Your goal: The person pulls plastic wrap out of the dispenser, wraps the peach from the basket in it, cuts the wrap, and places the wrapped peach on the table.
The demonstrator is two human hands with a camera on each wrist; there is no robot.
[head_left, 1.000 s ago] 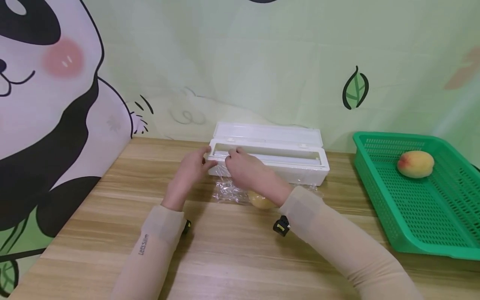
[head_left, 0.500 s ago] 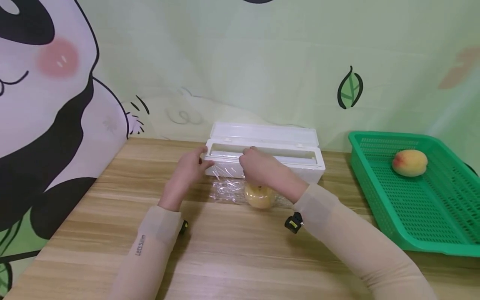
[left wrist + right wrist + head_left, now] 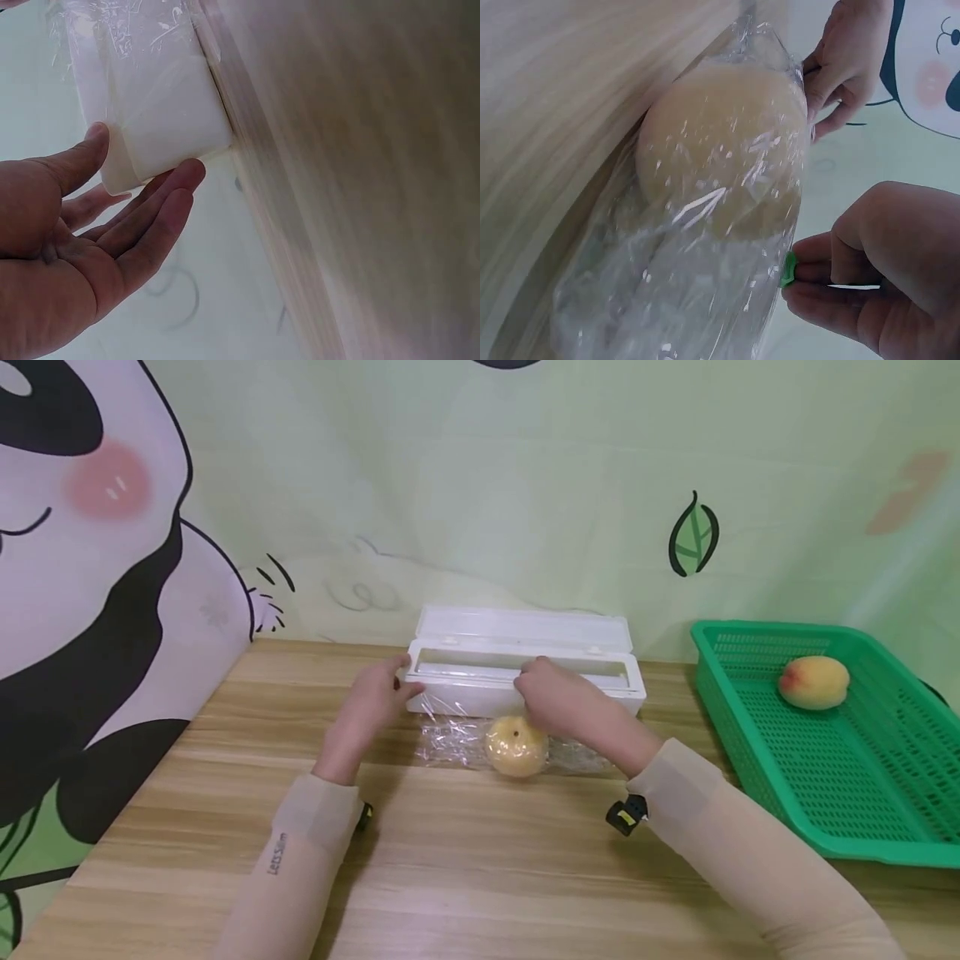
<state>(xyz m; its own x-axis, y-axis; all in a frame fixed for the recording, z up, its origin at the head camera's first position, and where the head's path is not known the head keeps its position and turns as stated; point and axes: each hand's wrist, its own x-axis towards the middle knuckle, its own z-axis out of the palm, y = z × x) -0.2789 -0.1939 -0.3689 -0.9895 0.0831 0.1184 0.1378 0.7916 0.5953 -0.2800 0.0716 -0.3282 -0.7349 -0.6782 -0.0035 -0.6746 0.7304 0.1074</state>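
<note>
A white cling film dispenser (image 3: 465,700) lies along the back of the table, its clear lid (image 3: 525,628) tipped back. My left hand (image 3: 367,703) steadies the left end, thumb on the front edge and fingers around the end wall (image 3: 180,135). Between thumb and fingers my right hand (image 3: 566,700) pinches a small green slider (image 3: 788,270) at the dispenser's front edge, right of its middle. Clear cling film (image 3: 453,742) hangs from that edge and drapes over a round yellow fruit (image 3: 516,748) on the table, just in front of the box.
On the right stands a green plastic basket (image 3: 806,827) with a yellow-and-red peach (image 3: 814,682) inside. A printed cloth with a panda (image 3: 120,568) hangs behind the wooden table (image 3: 465,877).
My right hand has slid rightward along the dispenser's front edge, uncovering the fruit under the film. My left hand keeps its place at the left end. The view has shifted slightly.
</note>
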